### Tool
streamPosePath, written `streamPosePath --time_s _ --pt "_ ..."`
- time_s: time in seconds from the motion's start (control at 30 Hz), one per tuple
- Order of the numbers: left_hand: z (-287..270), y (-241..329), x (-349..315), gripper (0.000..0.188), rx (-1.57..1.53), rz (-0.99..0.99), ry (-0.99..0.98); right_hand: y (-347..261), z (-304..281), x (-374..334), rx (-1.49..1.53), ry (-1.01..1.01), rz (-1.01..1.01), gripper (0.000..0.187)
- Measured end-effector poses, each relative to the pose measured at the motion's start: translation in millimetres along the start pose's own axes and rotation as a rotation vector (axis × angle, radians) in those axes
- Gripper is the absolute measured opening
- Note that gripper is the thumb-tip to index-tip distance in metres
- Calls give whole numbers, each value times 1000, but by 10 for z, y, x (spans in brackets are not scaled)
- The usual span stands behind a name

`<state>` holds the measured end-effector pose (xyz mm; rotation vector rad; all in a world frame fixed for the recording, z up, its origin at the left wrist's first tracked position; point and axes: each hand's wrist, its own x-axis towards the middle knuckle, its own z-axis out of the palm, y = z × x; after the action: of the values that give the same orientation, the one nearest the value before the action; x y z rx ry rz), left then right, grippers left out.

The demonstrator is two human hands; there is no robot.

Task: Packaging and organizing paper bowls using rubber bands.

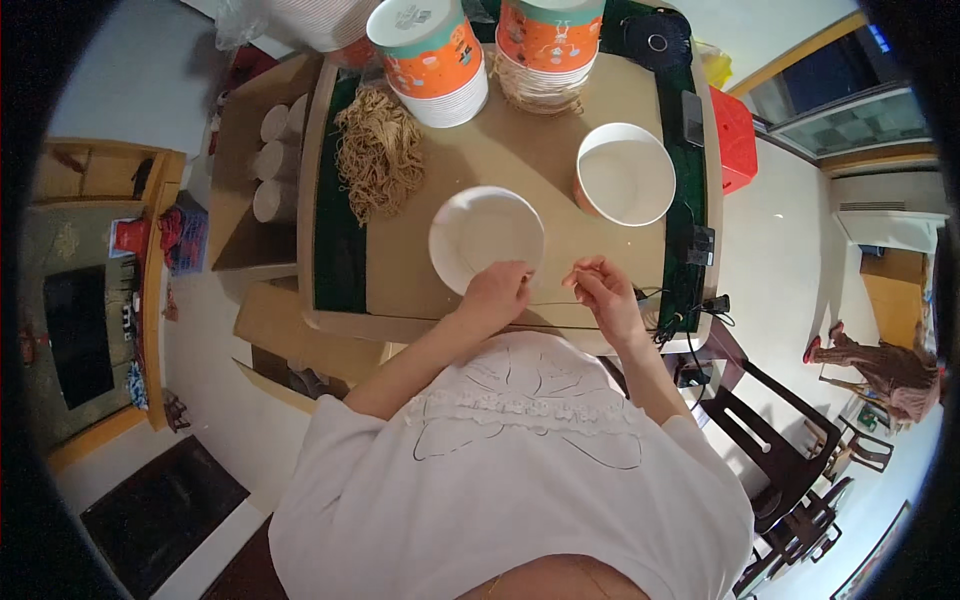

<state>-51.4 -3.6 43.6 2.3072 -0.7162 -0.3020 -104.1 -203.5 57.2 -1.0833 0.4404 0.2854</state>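
White round paper tub on flat tan board.
Your left hand curled its fingers by the near rim; your right hand had fingers half-bent (gripping anything? I couldn't tell); a bumping wrist could have tipped the tub.

This looked like a home, probably its living room: beyond the left edge of the counter, a dark flat screen stood framed by wooden cabinetry; off the near right corner were dark wooden chairs on pale, glossy flooring.
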Motion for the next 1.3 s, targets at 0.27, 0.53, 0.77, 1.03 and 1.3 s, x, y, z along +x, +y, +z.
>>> streamPosePath --time_s 0.27,0.53,0.77,1.03,1.3 --pt "-598 -206 377 17 -342 -261 145 28 316 273 -180 45 -140 7" --pt "-718 -387 409 20 -752 -322 18 136 569 649 -60 29 -234 10" --pt "-862 -290 447 26 -947 -317 -125 47 584 600 -40 62 -244 8" --pt "-688 -170 526 16 -687 -302 -16 162 586 633 -48 7 -280 9" --pt "-579 -190 562 12 -646 -336 -24 199 600 620 -85 53 -328 8"
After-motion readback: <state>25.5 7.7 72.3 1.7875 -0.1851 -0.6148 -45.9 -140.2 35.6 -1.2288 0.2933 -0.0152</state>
